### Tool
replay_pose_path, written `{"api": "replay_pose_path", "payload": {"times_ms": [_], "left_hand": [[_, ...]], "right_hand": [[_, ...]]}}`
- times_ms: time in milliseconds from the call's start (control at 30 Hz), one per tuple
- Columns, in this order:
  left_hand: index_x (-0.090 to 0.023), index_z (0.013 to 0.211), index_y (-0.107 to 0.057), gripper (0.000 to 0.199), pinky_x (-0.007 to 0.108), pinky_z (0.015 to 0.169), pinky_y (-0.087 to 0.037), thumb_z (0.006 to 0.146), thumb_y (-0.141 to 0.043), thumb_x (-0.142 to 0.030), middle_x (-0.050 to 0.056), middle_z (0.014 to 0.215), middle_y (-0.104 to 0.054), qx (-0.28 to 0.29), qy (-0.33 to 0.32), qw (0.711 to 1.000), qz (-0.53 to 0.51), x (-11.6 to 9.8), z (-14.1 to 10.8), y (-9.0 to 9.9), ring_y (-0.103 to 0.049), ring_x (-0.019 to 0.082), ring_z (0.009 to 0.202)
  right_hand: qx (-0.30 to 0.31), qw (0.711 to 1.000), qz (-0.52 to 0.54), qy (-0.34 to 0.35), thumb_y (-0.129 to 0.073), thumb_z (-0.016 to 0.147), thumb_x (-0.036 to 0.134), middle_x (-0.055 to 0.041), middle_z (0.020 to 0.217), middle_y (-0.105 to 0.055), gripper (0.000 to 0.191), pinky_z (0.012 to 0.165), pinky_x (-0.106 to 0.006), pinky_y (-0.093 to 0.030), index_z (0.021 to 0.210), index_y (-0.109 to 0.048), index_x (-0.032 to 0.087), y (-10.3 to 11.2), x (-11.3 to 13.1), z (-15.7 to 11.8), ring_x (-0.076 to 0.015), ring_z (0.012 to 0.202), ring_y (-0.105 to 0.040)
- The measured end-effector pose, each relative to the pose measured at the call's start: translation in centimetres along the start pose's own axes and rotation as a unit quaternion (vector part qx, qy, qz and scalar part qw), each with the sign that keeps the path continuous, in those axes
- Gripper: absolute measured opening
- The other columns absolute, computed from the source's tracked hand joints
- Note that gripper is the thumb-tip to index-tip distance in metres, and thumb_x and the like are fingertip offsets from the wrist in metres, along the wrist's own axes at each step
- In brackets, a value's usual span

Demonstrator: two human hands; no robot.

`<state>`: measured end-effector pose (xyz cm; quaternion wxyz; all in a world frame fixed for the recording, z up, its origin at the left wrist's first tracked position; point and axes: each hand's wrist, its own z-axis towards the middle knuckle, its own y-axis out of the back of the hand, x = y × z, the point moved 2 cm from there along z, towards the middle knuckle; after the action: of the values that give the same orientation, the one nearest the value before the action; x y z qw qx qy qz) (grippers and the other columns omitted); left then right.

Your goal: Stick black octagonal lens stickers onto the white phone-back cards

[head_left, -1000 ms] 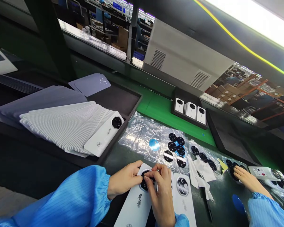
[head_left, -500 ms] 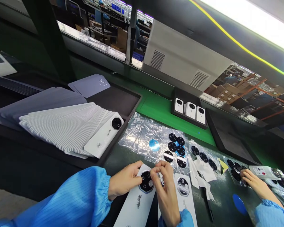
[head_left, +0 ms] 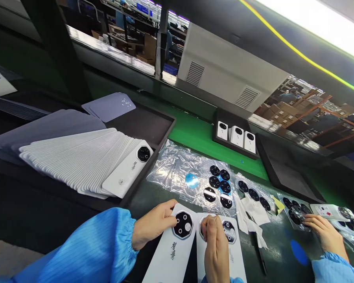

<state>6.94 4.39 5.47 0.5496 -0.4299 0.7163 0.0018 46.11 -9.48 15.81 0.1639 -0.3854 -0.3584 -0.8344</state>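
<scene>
My left hand (head_left: 155,224) grips the upper left edge of a white phone back cover (head_left: 172,253), thumb near its black round camera lens plate (head_left: 183,225). The cover carries dark lettering and lies tilted toward me. My right hand (head_left: 216,245) is closed over another white back cover (head_left: 201,249). Its fingertips are pressed together at that cover's camera ring, and what they hold, if anything, is hidden. Just right of it lies a further white cover (head_left: 238,257) with a shiny silver camera ring (head_left: 229,232).
Fanned white covers (head_left: 76,161) lie in a black tray at left. Black lens plates (head_left: 220,182) rest on clear film ahead. White wipes (head_left: 253,210) and a black pen (head_left: 261,255) lie right. A co-worker's hand (head_left: 324,232) touches lens plates at far right.
My right hand has moved from the left cover's lens plate, rightward and down onto the neighbouring cover. My left hand keeps its grip. The co-worker's hand has shifted slightly.
</scene>
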Motion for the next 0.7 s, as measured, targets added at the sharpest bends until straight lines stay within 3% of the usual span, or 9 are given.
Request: {"api": "replay_pose_path", "payload": {"times_ms": [67, 133, 233, 333, 400, 500, 700], "left_hand": [[-0.021, 0.078, -0.041, 0.024, 0.023, 0.053, -0.039, 0.059, -0.055, -0.023, -0.006, 0.061, -0.058, -0.002, 0.001, 1.0, -0.001, -0.1, 0.0, 0.0, -0.059, 0.013, 0.057], [-0.021, 0.077, -0.041, 0.024, 0.022, 0.052, -0.037, 0.059, -0.056, -0.024, -0.006, 0.06, -0.057, -0.004, 0.003, 1.0, 0.001, -0.1, 0.1, 0.0, -0.056, 0.012, 0.055], [-0.02, 0.077, -0.042, 0.024, 0.021, 0.051, -0.035, 0.059, -0.057, -0.024, -0.006, 0.061, -0.056, -0.011, 0.004, 1.0, 0.004, -0.3, 0.2, -0.1, -0.052, 0.01, 0.054], [-0.02, 0.079, -0.042, 0.026, 0.022, 0.054, -0.037, 0.058, -0.057, -0.026, -0.005, 0.065, -0.057, -0.015, 0.007, 1.0, 0.004, -0.5, 0.1, -0.1, -0.053, 0.011, 0.057], [-0.02, 0.081, -0.043, 0.027, 0.022, 0.054, -0.037, 0.059, -0.057, -0.027, -0.005, 0.067, -0.057, -0.016, 0.013, 1.0, 0.006, -0.6, 0.0, -0.1, -0.054, 0.012, 0.059], [-0.019, 0.082, -0.045, 0.024, 0.022, 0.055, -0.037, 0.062, -0.056, -0.028, -0.005, 0.068, -0.056, -0.023, 0.02, 0.999, 0.013, -0.7, -0.1, 0.0, -0.055, 0.013, 0.063], [-0.019, 0.081, -0.049, 0.021, 0.024, 0.058, -0.041, 0.066, -0.055, -0.033, -0.004, 0.073, -0.054, -0.041, 0.032, 0.999, 0.011, -0.4, 0.1, 0.4, -0.053, 0.014, 0.069]], "right_hand": [[0.017, 1.0, 0.012, 0.002, -0.052, 0.09, 0.04, -0.0017, 0.065, -0.06, 0.021, 0.048, -0.033, -0.044, 0.074, -0.064, 0.033, -2.8, 0.9, -2.0, -0.0213, 0.063, -0.058], [0.056, 0.998, 0.026, -0.005, -0.057, 0.084, 0.043, -0.0022, 0.062, -0.06, 0.015, 0.044, -0.033, -0.045, 0.075, -0.064, 0.034, -7.8, 2.4, -5.4, -0.0228, 0.06, -0.06], [0.138, 0.986, 0.055, -0.083, -0.06, 0.081, 0.043, -0.0035, 0.064, -0.062, 0.01, 0.044, -0.036, -0.048, 0.078, -0.064, 0.035, -16.6, 4.8, -11.2, -0.0239, 0.056, -0.06], [0.136, 0.981, 0.079, -0.113, -0.058, 0.082, 0.044, -0.0048, 0.068, -0.063, 0.011, 0.045, -0.037, -0.05, 0.083, -0.065, 0.036, -21.7, 6.5, -14.6, -0.0245, 0.055, -0.06], [0.121, 0.981, 0.088, -0.123, -0.058, 0.081, 0.045, -0.0052, 0.071, -0.064, 0.013, 0.046, -0.037, -0.051, 0.09, -0.065, 0.037, -22.4, 6.8, -15.0, -0.0248, 0.057, -0.061], [0.108, 0.98, 0.094, -0.141, -0.059, 0.081, 0.045, -0.0044, 0.072, -0.064, 0.019, 0.048, -0.037, -0.052, 0.097, -0.064, 0.037, -21.7, 6.6, -14.5, -0.0242, 0.058, -0.061], [0.122, 0.977, 0.086, -0.153, -0.058, 0.082, 0.043, -0.0036, 0.062, -0.059, 0.01, 0.047, -0.038, -0.05, 0.081, -0.066, 0.037, -21.2, 6.1, -14.4, -0.024, 0.054, -0.058]]}}
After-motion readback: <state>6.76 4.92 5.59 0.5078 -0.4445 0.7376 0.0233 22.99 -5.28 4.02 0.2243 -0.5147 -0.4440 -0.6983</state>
